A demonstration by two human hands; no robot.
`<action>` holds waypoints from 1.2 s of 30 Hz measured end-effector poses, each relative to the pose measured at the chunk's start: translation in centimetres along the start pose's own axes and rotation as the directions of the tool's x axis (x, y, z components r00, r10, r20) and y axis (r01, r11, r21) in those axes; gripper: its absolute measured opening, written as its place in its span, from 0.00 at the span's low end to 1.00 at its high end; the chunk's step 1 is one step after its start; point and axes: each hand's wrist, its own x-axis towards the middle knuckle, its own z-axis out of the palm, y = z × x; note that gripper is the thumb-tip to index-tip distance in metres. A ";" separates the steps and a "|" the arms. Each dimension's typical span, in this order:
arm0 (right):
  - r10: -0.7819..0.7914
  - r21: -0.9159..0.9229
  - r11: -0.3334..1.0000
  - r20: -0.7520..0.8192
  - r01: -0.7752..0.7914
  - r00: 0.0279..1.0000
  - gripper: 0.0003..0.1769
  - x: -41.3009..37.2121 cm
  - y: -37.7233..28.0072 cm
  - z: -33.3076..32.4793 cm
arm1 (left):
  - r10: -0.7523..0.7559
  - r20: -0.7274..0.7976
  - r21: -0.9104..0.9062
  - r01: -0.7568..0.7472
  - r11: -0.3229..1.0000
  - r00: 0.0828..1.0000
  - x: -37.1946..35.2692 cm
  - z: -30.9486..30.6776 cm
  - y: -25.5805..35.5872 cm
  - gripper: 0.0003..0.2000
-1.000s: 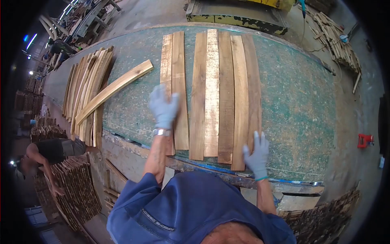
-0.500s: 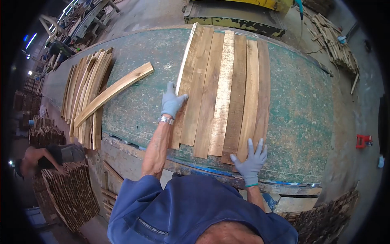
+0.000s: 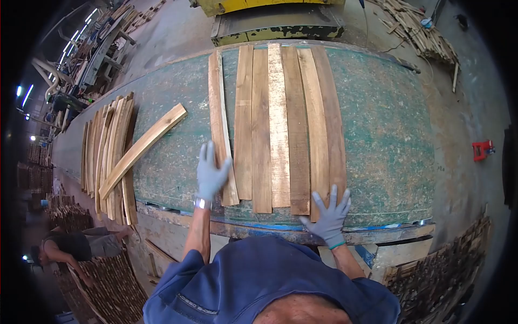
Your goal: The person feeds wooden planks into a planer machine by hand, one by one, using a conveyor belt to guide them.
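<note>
Several wooden boards [image 3: 261, 135] lie side by side, lengthwise away from me, on a worn green table [image 3: 388, 140]. My left hand [image 3: 212, 171], in a grey glove, is at the lower part of the leftmost board [image 3: 217, 102], its fingers apart. A gap separates that board from the others. My right hand [image 3: 329, 218], also gloved, rests with spread fingers at the near ends of the two rightmost boards [image 3: 329, 119]. One board in the row has a paler, rough face [image 3: 278, 129].
Left on the table is a stack of narrow boards [image 3: 110, 156], with one board [image 3: 145, 146] lying slantwise across it. A yellow machine [image 3: 278, 27] stands beyond the far edge. Another person [image 3: 81, 251] is at lower left beside stacked wood. Scrap wood [image 3: 421, 38] lies at upper right.
The leftmost board has been turned over and now stands apart from the row. My left hand has moved nearer to me, while my right hand stays at the near ends on the right.
</note>
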 end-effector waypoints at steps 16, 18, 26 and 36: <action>0.021 0.089 0.996 0.069 -0.027 0.997 0.59 3.2 0.8 -1.7 | 0.141 0.312 0.270 -0.230 0.935 0.940 -8.1 -0.3 1.4 0.43; 0.025 0.065 0.997 0.087 -0.031 0.996 0.59 3.6 0.5 -1.7 | 0.079 0.423 0.332 -0.236 0.913 0.903 -9.4 -0.6 6.2 0.49; -0.072 0.047 0.996 -0.034 0.073 0.997 0.58 7.2 1.0 0.6 | 0.153 0.453 0.379 -0.345 0.858 0.878 -6.7 2.4 4.1 0.53; -0.141 0.025 0.989 -0.107 0.144 0.984 0.53 20.6 2.7 2.2 | 0.368 0.370 0.341 -0.493 0.800 0.853 4.8 4.4 0.6 0.52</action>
